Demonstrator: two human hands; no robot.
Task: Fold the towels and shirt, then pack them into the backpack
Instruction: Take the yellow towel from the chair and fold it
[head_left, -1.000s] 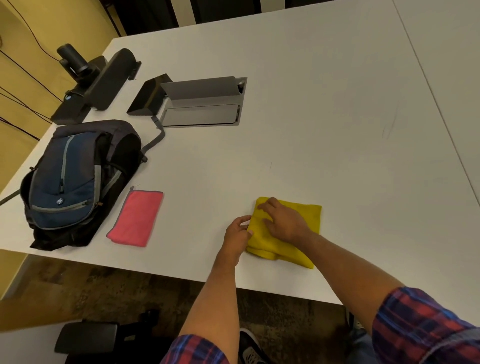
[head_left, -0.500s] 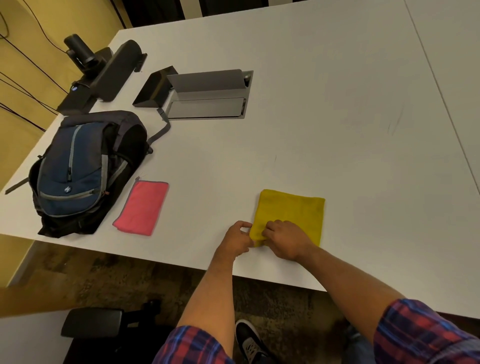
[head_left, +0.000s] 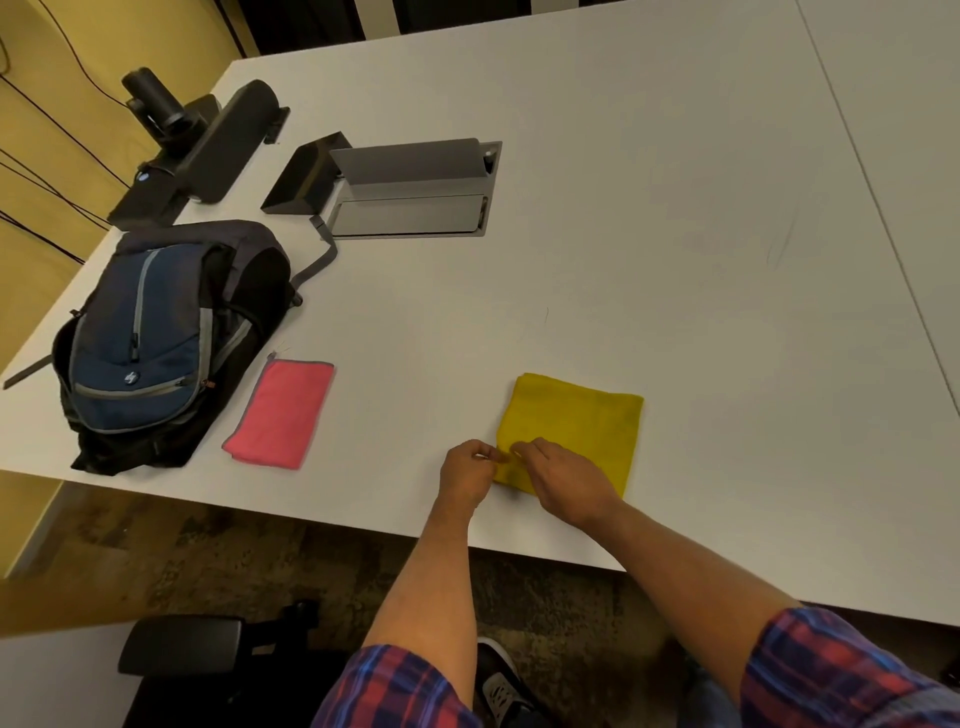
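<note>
While both hands pinch its near-left corner, folded yellow cloth towel (head_left: 576, 426) flat on white table (head_left: 675, 234), left hand (head_left: 467, 467), right hand (head_left: 571, 480), folded pink towel (head_left: 280, 413) beside navy fabric backpack (head_left: 150, 338).

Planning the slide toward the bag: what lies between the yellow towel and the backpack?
Head view: only the folded pink towel lies between yellow towel and backpack.

Office: conference table (head_left: 623, 208), videoconferencing camera (head_left: 156, 101)
</note>
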